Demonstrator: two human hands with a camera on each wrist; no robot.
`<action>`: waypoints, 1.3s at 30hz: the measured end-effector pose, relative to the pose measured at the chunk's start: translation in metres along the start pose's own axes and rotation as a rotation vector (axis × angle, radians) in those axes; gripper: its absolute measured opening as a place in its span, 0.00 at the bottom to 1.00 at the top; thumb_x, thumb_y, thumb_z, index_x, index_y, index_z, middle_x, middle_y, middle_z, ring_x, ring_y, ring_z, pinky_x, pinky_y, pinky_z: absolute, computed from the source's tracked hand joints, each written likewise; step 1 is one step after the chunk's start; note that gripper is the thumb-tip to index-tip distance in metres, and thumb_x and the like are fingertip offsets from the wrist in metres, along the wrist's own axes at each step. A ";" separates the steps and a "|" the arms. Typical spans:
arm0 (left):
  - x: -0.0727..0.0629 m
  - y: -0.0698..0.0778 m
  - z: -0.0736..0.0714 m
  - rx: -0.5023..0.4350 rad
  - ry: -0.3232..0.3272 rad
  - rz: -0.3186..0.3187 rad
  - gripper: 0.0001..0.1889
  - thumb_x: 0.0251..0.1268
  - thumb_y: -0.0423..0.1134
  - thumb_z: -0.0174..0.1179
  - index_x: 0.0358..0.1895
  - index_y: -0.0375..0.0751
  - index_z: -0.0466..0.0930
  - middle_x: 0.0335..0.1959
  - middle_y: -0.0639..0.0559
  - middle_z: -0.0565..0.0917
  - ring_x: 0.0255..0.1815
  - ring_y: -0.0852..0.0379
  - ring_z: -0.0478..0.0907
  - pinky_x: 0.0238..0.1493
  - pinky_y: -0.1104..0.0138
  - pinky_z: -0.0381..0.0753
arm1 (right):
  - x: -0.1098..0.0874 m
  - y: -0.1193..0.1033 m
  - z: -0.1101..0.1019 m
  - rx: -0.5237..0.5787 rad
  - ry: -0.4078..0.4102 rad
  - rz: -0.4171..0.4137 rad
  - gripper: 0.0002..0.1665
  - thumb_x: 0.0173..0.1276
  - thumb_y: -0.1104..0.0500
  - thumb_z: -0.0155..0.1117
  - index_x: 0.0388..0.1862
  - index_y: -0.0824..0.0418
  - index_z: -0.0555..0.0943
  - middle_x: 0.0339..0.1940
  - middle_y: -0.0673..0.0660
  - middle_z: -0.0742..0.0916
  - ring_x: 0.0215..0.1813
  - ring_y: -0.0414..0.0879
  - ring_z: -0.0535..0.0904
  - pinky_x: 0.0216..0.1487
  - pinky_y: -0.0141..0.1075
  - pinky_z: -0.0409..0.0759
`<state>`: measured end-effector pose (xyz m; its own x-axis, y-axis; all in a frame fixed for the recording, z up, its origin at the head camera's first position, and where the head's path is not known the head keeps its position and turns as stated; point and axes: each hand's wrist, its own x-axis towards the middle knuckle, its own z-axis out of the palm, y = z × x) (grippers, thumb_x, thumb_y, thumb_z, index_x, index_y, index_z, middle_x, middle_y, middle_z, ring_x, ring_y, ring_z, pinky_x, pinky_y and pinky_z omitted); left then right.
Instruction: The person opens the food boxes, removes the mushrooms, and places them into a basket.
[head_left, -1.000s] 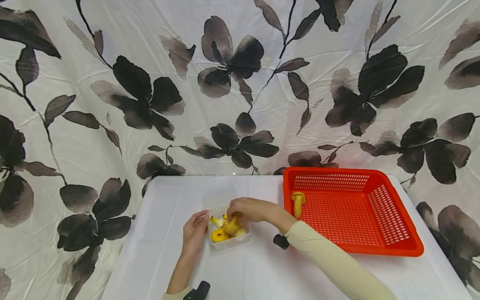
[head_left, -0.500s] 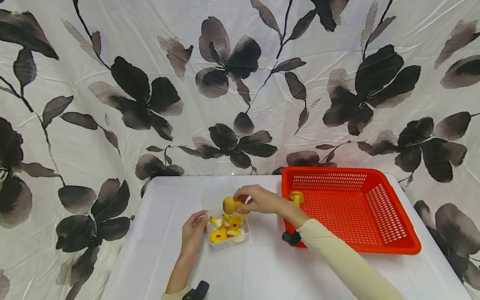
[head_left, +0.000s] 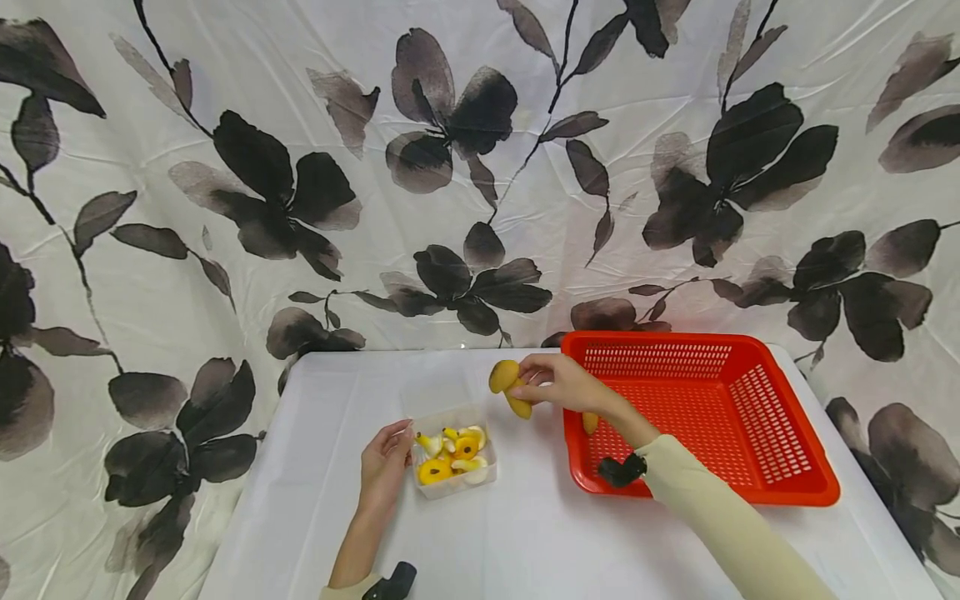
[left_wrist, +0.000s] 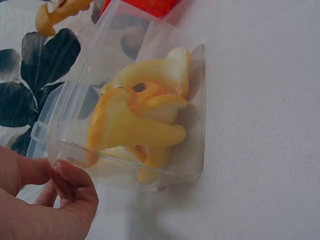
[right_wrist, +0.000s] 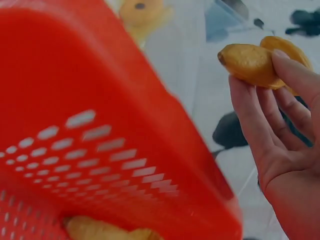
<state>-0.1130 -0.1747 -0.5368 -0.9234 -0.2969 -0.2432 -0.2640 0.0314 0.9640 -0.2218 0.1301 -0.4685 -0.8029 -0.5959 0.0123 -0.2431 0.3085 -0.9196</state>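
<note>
My right hand (head_left: 558, 383) pinches a brownish-yellow mushroom (head_left: 504, 377) between thumb and fingers, held in the air just left of the red basket (head_left: 783, 492). The right wrist view shows the mushroom (right_wrist: 252, 65) at the fingertips, above the basket's rim. On the left, my left hand (head_left: 384, 471) grips the near-left wall of a clear plastic box (head_left: 442, 492); thumb and finger pinch its rim in the left wrist view. Several yellow and white mushrooms (left_wrist: 135, 125) lie jumbled inside that box. Another mushroom (head_left: 590, 422) lies in the basket, partly hidden by my right forearm.
Behind the box lies its clear lid (head_left: 438, 396), folded back on the white tabletop (head_left: 300, 500). A floral cloth (head_left: 465, 183) hangs along the table's back edge. The basket's perforated walls rise at the table's right side.
My right hand has lifted the mushroom out of the box and carried it up and rightward toward the basket. The left hand has stayed at the box.
</note>
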 end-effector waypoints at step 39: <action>-0.001 0.002 0.001 0.017 0.010 -0.027 0.19 0.81 0.41 0.56 0.65 0.34 0.76 0.50 0.44 0.81 0.45 0.52 0.77 0.41 0.73 0.80 | -0.077 0.078 -0.089 0.403 0.168 0.304 0.34 0.78 0.63 0.61 0.74 0.79 0.62 0.59 0.65 0.80 0.53 0.45 0.83 0.64 0.59 0.73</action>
<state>-0.1130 -0.1739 -0.5351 -0.9129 -0.3079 -0.2680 -0.2938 0.0396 0.9551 -0.2273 0.2664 -0.5059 -0.8888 -0.3867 -0.2460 0.2161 0.1198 -0.9690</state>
